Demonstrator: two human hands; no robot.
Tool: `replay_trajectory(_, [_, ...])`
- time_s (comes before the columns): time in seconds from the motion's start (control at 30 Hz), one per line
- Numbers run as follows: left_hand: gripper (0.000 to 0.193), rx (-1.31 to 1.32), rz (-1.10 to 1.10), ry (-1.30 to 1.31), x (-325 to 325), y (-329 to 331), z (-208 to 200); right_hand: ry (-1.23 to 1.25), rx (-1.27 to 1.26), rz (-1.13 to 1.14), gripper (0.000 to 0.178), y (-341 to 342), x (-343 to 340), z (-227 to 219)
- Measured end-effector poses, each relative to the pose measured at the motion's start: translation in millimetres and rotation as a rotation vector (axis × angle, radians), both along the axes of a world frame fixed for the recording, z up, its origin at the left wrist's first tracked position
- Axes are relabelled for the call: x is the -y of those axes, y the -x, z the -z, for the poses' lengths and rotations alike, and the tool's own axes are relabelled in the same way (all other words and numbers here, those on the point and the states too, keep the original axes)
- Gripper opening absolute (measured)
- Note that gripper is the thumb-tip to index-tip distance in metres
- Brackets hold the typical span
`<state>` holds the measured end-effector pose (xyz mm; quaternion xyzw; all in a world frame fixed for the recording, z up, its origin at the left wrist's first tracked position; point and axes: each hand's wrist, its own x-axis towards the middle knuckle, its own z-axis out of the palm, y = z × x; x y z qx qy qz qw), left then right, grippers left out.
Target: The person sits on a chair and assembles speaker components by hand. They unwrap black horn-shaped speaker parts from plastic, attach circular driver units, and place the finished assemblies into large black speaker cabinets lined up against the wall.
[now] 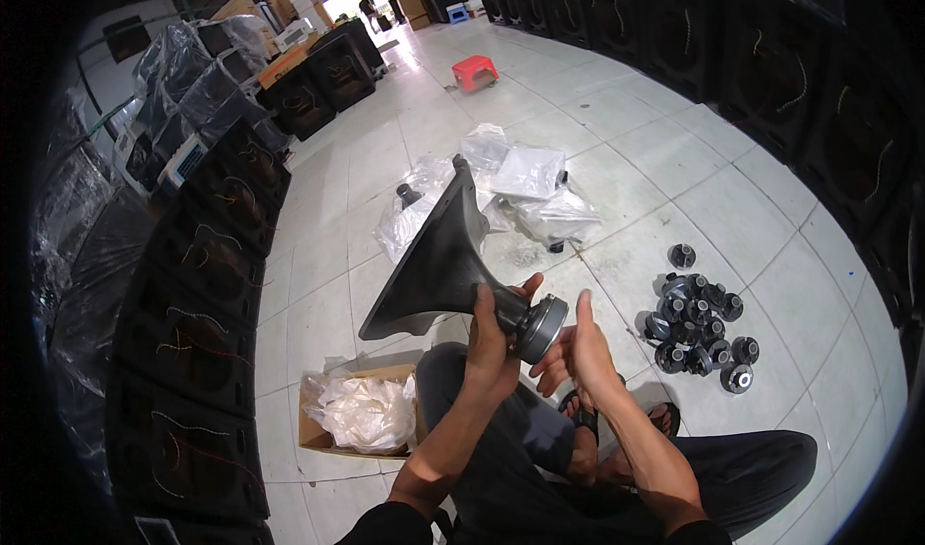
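Observation:
My left hand (491, 345) is wrapped round the narrow neck of a black horn speaker (436, 267), holding it up over my lap with its wide mouth toward the left. A round dark compression driver (543, 329) sits at the end of that neck. Beside the driver's back is my right hand (590, 354), thumb raised and fingers apart; whether its fingertips touch the driver I cannot tell. Several similar round drivers (686, 321) lie clustered on the floor to the right. Beyond the horn, several clear plastic bags (528, 174) with black parts in them lie on the tiles.
A cardboard box (313, 427) stuffed with crumpled plastic stands left of my knee. Rows of black speaker cabinets (198, 347) with loose wires line the left, and more cabinets (761, 53) curve along the right. A red stool (475, 73) stands farther off.

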<state>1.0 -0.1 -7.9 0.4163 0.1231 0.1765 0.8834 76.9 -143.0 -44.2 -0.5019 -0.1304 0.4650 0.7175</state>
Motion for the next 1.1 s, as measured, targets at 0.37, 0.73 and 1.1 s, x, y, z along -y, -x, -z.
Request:
replay_trajectory(0.37, [0.049, -0.015, -0.071, -0.032, 2, -1, 0, -0.107, 0.459, 0.311, 0.041, 21, -13, -28])
replay_trajectory(0.73, [0.057, -0.068, -0.022, -0.016, -4, -1, 1, -0.107, 1.149, 0.453, 0.084, 27, -14, -29])
replay_trajectory(1.1, [0.056, -0.106, -0.028, -0.009, 1, -4, 1, -0.025, 1.011, 0.524, 0.08, 31, -22, -19])
